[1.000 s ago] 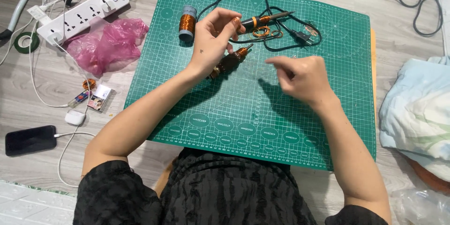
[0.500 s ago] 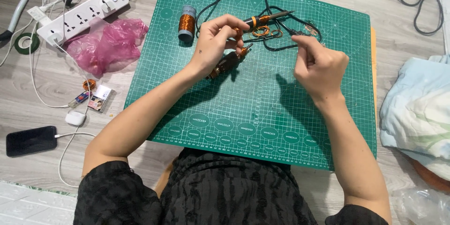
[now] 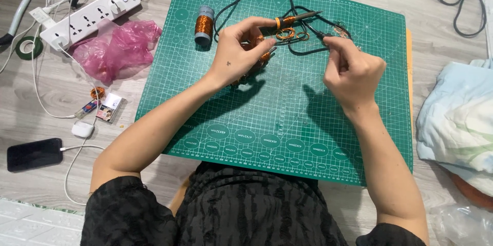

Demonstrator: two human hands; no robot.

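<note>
Left hand (image 3: 239,51) fingers pinch a copper-wound piece (image 3: 262,53); right hand (image 3: 354,71), at its 3 o'clock, fingertips closed, apparently on thin wire above the green cutting mat (image 3: 287,123)

My left hand (image 3: 240,51): forearm angled up from lower left, fingers curled, thumb and fingertips pinched. My right hand (image 3: 354,71): forearm rising from lower right, fingers bunched, tips pinched together.

Two bare hands, one left hand (image 3: 237,53) and one right hand (image 3: 354,71). One green cutting mat (image 3: 287,123), one spool of copper wire (image 3: 204,24), one soldering iron (image 3: 295,18), one power strip (image 3: 87,16), one pink plastic bag (image 3: 115,48), one black phone (image 3: 34,154).
</note>
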